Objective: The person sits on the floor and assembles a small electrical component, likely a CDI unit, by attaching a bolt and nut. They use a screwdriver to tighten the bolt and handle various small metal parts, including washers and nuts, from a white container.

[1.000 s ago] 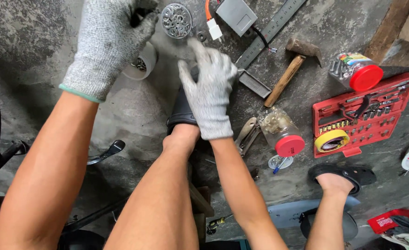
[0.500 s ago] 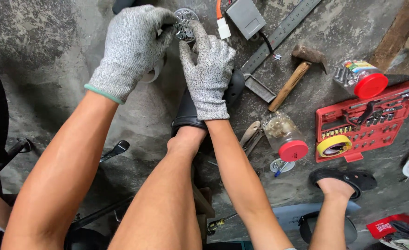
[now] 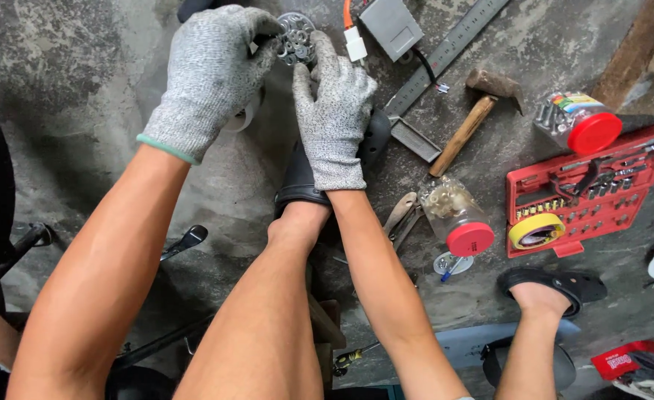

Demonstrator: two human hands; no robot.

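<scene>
Overhead, round silver perforated metal disc (image 3: 296, 37), pinched by gloved left hand (image 3: 212, 70) and right hand (image 3: 334, 111) fingers

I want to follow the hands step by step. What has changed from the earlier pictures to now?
The left hand came down from the upper left to the round metal part and now touches its left edge. The right hand rose from above the knee to the part's right side. Whether either hand grips it cannot be told. The hammer, ruler, two jars and red tool case lie as before.
</scene>
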